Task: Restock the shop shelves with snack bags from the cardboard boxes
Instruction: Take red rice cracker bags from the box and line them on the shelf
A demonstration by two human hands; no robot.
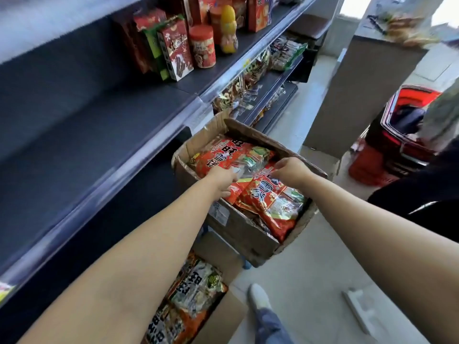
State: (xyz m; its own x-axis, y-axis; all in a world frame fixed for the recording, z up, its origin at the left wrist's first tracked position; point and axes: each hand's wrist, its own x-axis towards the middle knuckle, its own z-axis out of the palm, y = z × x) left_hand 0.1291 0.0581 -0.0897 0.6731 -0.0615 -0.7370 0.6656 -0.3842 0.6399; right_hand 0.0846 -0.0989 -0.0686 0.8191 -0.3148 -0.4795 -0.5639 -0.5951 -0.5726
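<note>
Snack bag (pixel 270 194) lies in the cardboard box (pixel 238 229), long axis running away from the person, right hand (pixel 289 171) pinching its far edge, left hand (pixel 222 180) closed on a neighbouring bag

A pale tiled floor (pixel 310 281) is being lit by bright daylight that is coming in from the far right, where an open doorway (pixel 447 13) is glaring white. A grey counter (pixel 360 95) is being used as a stand for cluttered items, too blurred to identify. Beyond it, a red car (pixel 402 125) is being seen with its boot open. A white strip (pixel 357 311) is lying on the floor near the bottom right.
</note>
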